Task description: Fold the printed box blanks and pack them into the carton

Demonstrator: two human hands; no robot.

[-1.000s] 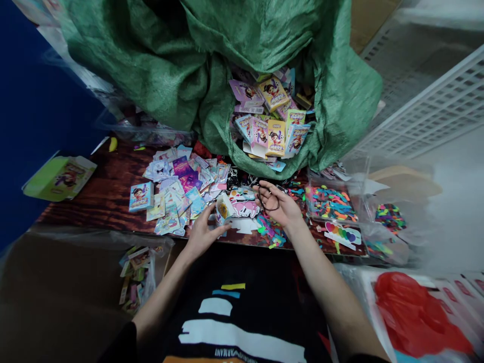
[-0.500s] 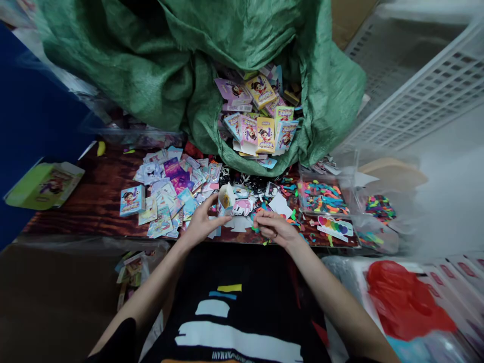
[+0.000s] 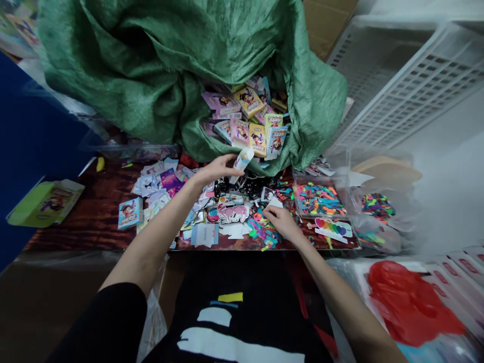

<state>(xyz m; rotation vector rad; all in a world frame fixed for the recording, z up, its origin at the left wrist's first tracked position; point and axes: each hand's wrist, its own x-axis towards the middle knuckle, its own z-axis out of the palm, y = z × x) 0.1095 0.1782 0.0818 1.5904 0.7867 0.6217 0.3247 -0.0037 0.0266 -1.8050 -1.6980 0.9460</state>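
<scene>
On a wood-grain tabletop (image 3: 86, 229), the left hand (image 3: 215, 170) pinches a small printed carton (image 3: 242, 163) above the scattered cards (image 3: 159, 187).

Nearest, at the front edge, the right hand (image 3: 283, 223) bends its fingers (image 3: 266, 213) down on coloured paper scraps (image 3: 262, 233); I cannot tell if it holds any. The left hand is closed on the carton at its one end, so the carton is held up over the middle of the table. Farther, at the back edge, a green woven sack (image 3: 151, 75) is folded open, seemingly to let a hand reach the boxes (image 3: 249, 118) heaped inside.
</scene>
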